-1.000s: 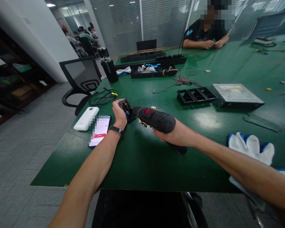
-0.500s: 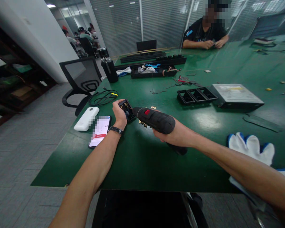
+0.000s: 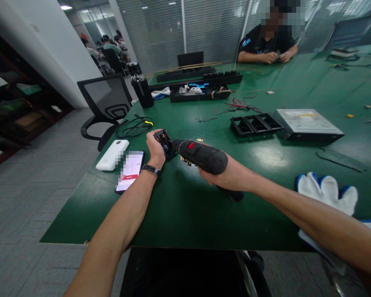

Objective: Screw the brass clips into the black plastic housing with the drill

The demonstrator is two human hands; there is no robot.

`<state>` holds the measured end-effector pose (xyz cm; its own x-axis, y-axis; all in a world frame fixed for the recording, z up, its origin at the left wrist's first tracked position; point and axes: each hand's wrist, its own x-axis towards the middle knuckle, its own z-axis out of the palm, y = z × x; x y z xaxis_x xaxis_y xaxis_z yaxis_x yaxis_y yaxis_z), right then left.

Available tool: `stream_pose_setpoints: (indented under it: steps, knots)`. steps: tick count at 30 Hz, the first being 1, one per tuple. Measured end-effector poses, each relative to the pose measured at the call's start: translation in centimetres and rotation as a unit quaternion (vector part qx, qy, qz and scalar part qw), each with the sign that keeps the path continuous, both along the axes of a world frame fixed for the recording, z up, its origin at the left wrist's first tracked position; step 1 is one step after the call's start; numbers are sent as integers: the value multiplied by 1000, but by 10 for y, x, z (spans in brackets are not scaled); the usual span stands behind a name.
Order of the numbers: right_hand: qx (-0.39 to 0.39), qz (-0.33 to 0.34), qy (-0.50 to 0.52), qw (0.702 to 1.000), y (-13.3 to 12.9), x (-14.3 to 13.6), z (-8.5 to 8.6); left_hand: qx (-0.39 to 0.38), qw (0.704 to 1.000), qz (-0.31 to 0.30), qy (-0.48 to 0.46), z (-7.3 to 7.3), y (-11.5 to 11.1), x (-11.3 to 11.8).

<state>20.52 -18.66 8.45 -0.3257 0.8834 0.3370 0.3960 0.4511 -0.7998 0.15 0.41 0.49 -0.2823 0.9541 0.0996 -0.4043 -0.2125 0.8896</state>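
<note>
My left hand (image 3: 155,149) is wrapped round the left side of a small black frame (image 3: 165,143) with brass-coloured parts inside, tilted above the green table (image 3: 188,214). In my right hand (image 3: 231,173) is a black power drill (image 3: 204,156) with a red switch, pointing left. Its tip meets or nearly meets the frame's right part; the exact contact is too small to tell. Small brass pieces (image 3: 188,162) lie beneath the drill, partly hidden by it. Behind the drill rests a little brass plate (image 3: 199,140).
Left are a phone (image 3: 130,171), a white device (image 3: 113,155) and a black cable (image 3: 136,126). To the right stand a black three-slot holder (image 3: 256,125), a metal box (image 3: 309,123) and white gloves (image 3: 327,192). A person (image 3: 267,45) sits across the table.
</note>
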Motion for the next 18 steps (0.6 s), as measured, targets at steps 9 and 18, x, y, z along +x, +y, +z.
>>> stream_pose_setpoints:
  steps: [9,18]
  knots:
    - [-1,0,-4,1000,0,1,-1,3,1000,2,-4,0,1,1]
    - [0,-4,-1,1000,0,1,-2,2,1000,2,5,-2,2,-1]
